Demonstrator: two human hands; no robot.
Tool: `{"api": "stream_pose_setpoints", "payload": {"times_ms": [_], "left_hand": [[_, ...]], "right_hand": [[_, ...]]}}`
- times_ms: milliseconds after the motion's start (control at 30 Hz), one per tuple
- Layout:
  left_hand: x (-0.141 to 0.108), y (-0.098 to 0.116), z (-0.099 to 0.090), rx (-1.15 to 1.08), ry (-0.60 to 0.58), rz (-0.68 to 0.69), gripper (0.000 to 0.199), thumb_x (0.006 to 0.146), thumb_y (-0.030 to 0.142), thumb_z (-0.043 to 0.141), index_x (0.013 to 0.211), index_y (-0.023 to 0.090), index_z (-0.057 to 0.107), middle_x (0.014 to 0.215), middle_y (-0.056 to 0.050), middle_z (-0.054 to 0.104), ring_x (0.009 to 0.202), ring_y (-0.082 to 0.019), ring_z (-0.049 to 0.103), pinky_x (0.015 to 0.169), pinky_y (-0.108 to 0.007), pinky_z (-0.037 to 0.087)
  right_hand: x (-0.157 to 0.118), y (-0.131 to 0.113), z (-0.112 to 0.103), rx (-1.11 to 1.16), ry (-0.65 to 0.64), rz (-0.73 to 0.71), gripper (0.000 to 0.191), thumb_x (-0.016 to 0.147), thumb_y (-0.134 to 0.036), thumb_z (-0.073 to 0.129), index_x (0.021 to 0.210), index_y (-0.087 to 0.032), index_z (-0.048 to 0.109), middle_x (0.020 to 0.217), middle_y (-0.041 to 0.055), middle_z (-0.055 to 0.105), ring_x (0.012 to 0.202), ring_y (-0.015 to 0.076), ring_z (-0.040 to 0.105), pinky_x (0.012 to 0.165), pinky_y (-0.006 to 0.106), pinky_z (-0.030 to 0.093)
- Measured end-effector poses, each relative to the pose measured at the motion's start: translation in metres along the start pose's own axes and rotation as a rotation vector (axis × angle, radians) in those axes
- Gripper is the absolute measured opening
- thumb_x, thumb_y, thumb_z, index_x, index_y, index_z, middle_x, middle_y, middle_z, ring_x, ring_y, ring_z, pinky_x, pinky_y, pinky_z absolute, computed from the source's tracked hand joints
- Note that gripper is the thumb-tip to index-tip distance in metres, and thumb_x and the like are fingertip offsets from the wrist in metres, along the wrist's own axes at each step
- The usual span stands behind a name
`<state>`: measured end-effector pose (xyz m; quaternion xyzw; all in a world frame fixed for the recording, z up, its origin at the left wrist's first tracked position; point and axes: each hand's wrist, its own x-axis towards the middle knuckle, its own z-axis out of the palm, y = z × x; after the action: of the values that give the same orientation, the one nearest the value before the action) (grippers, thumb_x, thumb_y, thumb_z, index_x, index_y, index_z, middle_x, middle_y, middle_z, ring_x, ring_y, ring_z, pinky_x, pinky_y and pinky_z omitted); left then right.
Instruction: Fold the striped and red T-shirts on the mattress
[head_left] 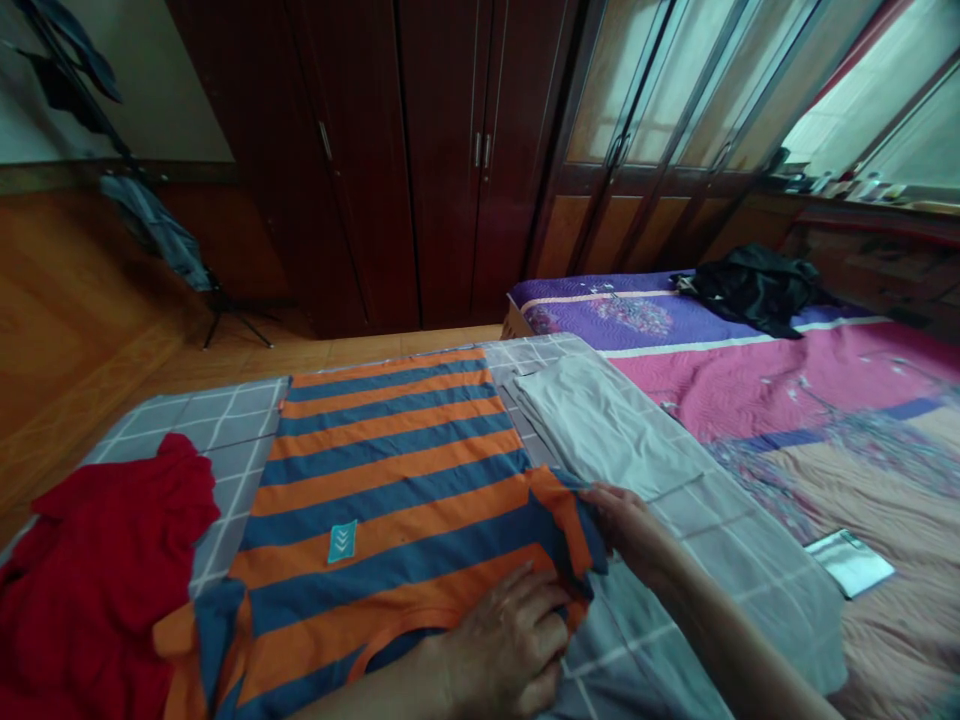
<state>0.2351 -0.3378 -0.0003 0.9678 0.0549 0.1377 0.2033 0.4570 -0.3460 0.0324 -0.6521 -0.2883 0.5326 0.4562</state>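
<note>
An orange and blue striped T-shirt [390, 480] lies spread out front side up, its collar toward me and a small teal patch on the chest. My left hand [517, 640] rests on the shirt beside the collar, fingers slightly bent over the fabric near the right shoulder. At the right sleeve, my right hand [619, 515] pinches the cuff edge between thumb and fingers. That sleeve lies partly turned in over the body. The left sleeve is a little bunched at the lower left.
A crumpled red garment [112, 570] lies left of the shirt; a folded pale grey garment [607, 420] lies to its right. All rest on a grey checked cover [247, 415]. A phone-like object [850, 562] and black clothing [757, 285] lie on the adjoining bed. Dark wardrobes [442, 200] stand behind.
</note>
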Motion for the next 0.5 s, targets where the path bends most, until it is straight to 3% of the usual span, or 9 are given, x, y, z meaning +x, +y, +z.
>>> {"api": "stream_pose_setpoints", "payload": {"times_ms": [133,233,333,400,500], "left_hand": [[0.001,-0.004,0.006,0.038,0.008,0.069,0.026,0.086,0.035,0.055,0.101,0.015,0.058,0.123,-0.007,0.055,0.117,-0.02,0.047,0.11,-0.034,0.029],[0.001,-0.007,0.01,0.067,0.029,0.087,0.024,0.085,0.036,0.057,0.097,0.015,0.059,0.121,-0.006,0.055,0.113,-0.019,0.048,0.108,-0.033,0.031],[0.001,-0.008,0.012,0.101,0.058,0.088,0.021,0.084,0.035,0.058,0.093,0.016,0.06,0.121,-0.005,0.055,0.112,-0.019,0.049,0.108,-0.034,0.031],[0.001,-0.008,0.012,0.106,0.064,0.092,0.019,0.086,0.035,0.057,0.092,0.017,0.06,0.122,-0.005,0.055,0.114,-0.018,0.048,0.109,-0.034,0.029],[0.0,-0.008,0.012,0.097,0.07,0.089,0.02,0.089,0.036,0.054,0.095,0.018,0.061,0.126,-0.004,0.053,0.121,-0.018,0.045,0.111,-0.034,0.025]], "right_hand": [[-0.007,0.0,0.005,0.088,-0.062,0.09,0.03,0.067,-0.043,0.067,0.074,-0.019,0.05,0.051,-0.008,0.049,0.037,0.006,0.045,0.034,0.017,0.02],[-0.014,0.004,0.008,-0.022,-0.166,0.119,0.039,0.069,-0.049,0.066,0.088,-0.017,0.055,0.053,-0.0058,0.055,0.036,0.007,0.048,0.034,0.017,0.021],[-0.018,0.008,0.008,-0.125,-0.231,0.16,0.041,0.069,-0.056,0.063,0.079,-0.016,0.056,0.044,-0.0062,0.05,0.031,0.0057,0.04,0.033,0.018,0.019],[-0.017,0.009,0.008,-0.138,-0.189,0.176,0.04,0.066,-0.056,0.064,0.069,-0.017,0.053,0.043,-0.0064,0.048,0.031,0.0051,0.037,0.034,0.018,0.02],[-0.015,0.007,0.006,-0.137,-0.022,0.094,0.034,0.063,-0.047,0.068,0.059,-0.017,0.052,0.046,-0.0053,0.049,0.04,0.0064,0.042,0.04,0.019,0.029]]}}
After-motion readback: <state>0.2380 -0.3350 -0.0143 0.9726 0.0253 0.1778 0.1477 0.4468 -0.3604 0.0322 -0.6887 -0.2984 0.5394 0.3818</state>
